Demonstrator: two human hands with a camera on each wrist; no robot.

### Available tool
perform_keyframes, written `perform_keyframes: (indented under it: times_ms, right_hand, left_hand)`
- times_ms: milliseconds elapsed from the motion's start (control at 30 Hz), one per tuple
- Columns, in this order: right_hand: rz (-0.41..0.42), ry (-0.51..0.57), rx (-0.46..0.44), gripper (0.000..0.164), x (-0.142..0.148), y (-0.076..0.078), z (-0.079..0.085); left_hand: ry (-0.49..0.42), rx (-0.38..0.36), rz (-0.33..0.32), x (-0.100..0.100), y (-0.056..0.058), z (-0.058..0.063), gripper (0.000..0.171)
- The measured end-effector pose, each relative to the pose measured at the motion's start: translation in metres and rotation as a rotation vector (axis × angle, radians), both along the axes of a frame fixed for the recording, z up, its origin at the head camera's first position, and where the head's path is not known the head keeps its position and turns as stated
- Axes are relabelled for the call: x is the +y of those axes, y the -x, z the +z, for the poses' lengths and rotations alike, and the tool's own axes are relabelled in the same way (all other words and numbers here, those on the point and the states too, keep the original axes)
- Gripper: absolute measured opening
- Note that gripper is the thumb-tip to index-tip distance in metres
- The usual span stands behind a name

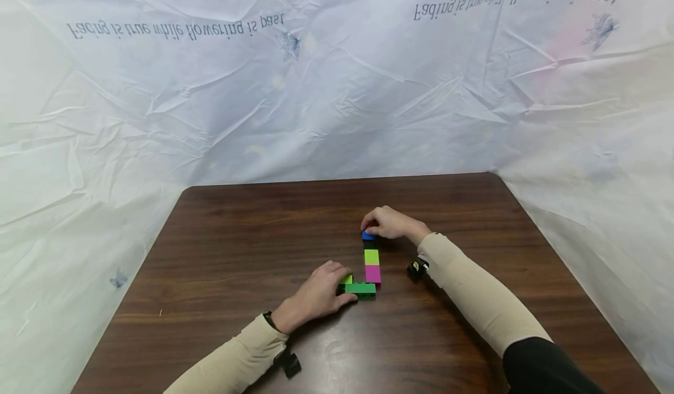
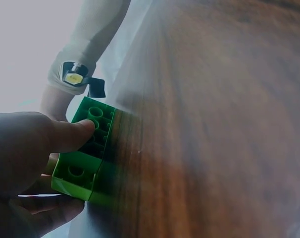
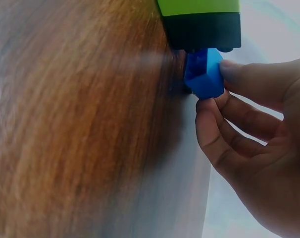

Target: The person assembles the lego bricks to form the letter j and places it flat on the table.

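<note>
A row of joined building bricks lies on the table, bent like an L. My left hand (image 1: pixel 316 291) grips its near end, thumb on the hollow underside of a green brick (image 1: pixel 360 288) and fingers around a lime brick (image 1: pixel 346 279). From there the row runs away from me through a magenta brick (image 1: pixel 372 274), another lime brick (image 1: pixel 371 257) and a black brick (image 1: pixel 370 245). At the far end my right hand (image 1: pixel 392 223) pinches a small blue brick (image 3: pixel 209 77) between thumb and fingers. In the right wrist view it sits against the black brick's studs, somewhat tilted.
The brown wooden table (image 1: pixel 253 224) has rounded far corners. White printed sheeting (image 1: pixel 337 89) hangs behind it and down both sides. A small black wrist device (image 1: pixel 418 269) hangs below the right sleeve, and another (image 1: pixel 288 363) is below the left.
</note>
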State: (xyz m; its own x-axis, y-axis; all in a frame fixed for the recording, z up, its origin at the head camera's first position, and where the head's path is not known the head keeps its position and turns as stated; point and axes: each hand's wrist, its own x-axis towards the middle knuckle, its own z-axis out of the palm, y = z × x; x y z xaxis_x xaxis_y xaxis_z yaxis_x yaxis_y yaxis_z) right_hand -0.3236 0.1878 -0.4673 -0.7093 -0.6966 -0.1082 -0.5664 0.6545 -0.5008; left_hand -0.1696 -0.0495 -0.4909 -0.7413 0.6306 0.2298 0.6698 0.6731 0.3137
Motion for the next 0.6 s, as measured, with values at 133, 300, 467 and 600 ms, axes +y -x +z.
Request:
perform_keyframes:
  times_ms: [133,300,467,600]
  right_hand:
    - [-0.012,-0.006,-0.001,0.018,0.0004,-0.001,-0.0006]
    - [-0.041,-0.006,-0.002,0.016,0.0005,-0.0024,-0.0018]
    - [-0.056,0.007,0.01,0.015,0.0011,-0.0035,-0.0027]
    - [-0.062,0.032,0.043,0.015,0.0032,-0.0033,-0.0034]
  left_hand:
    - [0.0,-0.007,0.0,0.0001,-0.0002,-0.0005,0.051]
    - [-0.002,-0.021,0.002,-0.0003,-0.0007,-0.0001,0.053]
    - [-0.01,-0.026,0.004,-0.0005,-0.0019,-0.0004,0.055]
    - [-0.018,-0.016,0.006,-0.0005,-0.0029,-0.0016,0.058]
